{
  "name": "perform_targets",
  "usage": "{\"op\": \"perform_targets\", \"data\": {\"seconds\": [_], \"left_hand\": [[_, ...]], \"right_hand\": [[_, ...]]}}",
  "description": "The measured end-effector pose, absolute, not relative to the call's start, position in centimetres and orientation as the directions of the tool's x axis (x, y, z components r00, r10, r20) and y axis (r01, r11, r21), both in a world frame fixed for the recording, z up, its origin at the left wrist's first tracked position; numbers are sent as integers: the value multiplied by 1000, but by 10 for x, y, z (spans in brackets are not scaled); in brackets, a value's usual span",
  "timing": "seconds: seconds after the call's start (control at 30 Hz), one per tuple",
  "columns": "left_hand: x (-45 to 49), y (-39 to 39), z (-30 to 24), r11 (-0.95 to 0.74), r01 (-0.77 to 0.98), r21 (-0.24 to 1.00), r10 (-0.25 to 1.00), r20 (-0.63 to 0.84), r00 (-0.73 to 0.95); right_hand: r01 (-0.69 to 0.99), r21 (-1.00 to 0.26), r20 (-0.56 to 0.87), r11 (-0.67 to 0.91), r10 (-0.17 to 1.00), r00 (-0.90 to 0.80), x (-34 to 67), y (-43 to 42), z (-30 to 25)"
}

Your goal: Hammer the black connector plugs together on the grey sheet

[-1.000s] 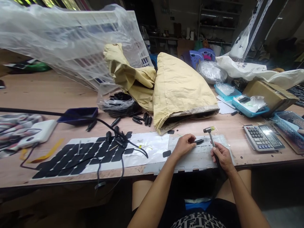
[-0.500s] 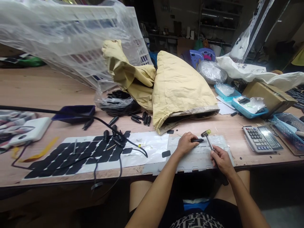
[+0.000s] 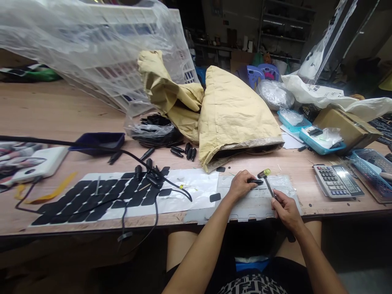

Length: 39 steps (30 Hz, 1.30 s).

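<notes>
My left hand (image 3: 241, 184) pinches a small black connector (image 3: 256, 181) and holds it flat on a grey mat (image 3: 260, 200) at the table's front edge. My right hand (image 3: 285, 209) is wrapped round the handle of a small hammer (image 3: 267, 180). Its yellow-and-black head rests right at the connector's free end. To the left lies a flexible black solar panel (image 3: 101, 196) on a white sheet, with black cables and connectors on top of it.
A tan paper sack (image 3: 232, 110) lies behind my hands, with loose black connectors (image 3: 183, 152) and a bag of them beside it. A calculator (image 3: 338, 179), blue baskets (image 3: 321, 141) and a cardboard box (image 3: 346, 120) sit at the right. A plastic-wrapped white crate (image 3: 101, 53) fills the back left.
The hammer head has swung down and left, from above the mat to the tip of the connector. My left hand has kept the connector in place.
</notes>
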<state>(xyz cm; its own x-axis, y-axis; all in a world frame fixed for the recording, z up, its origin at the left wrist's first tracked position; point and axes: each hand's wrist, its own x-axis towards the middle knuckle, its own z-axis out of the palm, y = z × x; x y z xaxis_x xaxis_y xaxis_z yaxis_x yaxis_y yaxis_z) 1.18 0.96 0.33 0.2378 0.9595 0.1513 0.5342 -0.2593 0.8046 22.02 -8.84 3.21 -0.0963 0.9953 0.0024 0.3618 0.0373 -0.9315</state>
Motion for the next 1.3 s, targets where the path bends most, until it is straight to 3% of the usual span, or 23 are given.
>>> {"op": "perform_targets", "data": {"seconds": [0.23, 0.5, 0.67, 0.77, 0.83, 0.9, 1.03, 1.2, 1.3], "left_hand": [[13, 8, 5, -231, 553, 801, 966, 123, 226], [10, 5, 12, -254, 507, 824, 958, 142, 249], [2, -62, 41, -319, 168, 933, 857, 208, 471], [2, -114, 35, -176, 41, 983, 728, 102, 678], [5, -138, 12, -78, 130, 988, 709, -37, 704], [9, -151, -20, 13, 326, 945, 746, -226, 626], [13, -155, -77, 160, 665, 729, 760, -521, 388], [13, -156, -82, 114, 741, 661, 789, -514, 337], [7, -151, -44, 8, 671, 742, 722, -469, 510]], "right_hand": [[307, -951, -70, -21, 986, -149, 213, -82, 29], [28, -999, -32, -33, 999, 29, 219, -73, 30], [-1, -999, -47, -47, 999, 12, 221, -72, 30], [9, -999, -48, -47, 999, -4, 220, -73, 28], [14, -999, -49, -49, 999, -2, 218, -73, 27], [20, -999, -46, -46, 999, 0, 217, -73, 28], [36, -999, -29, -28, 1000, -11, 216, -74, 27], [54, -998, -18, -17, 1000, -17, 218, -75, 22], [57, -998, -11, -10, 1000, -15, 219, -75, 19]]}}
